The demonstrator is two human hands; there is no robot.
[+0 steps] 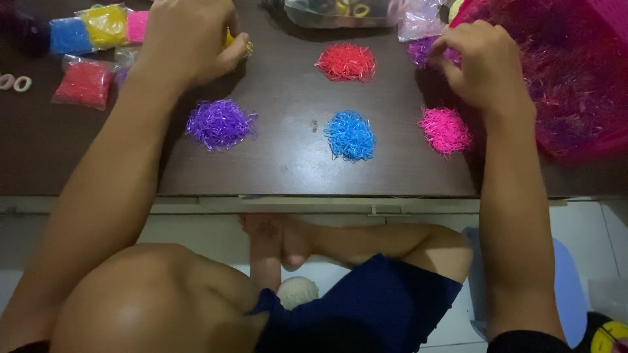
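On a dark brown table (288, 163) lie small heaps of tiny rubber bands: a purple pile (219, 124), a blue pile (350, 135), a red pile (346, 62) and a pink pile (445, 130). My left hand (186, 39) is at the far left, its fingers closed over something yellow that is mostly hidden. My right hand (481, 62) pinches at a violet pile (422, 51) beside a pink tray (575, 72) full of mixed bands.
Bags of sorted bands in blue (69, 36), yellow (104, 25), pink (137, 26) and red (84, 84) lie at the far left. Clear bags (340, 12) sit at the back. Two ring bands (16, 83) lie at the left edge. Knees and a blue stool (566, 281) are below.
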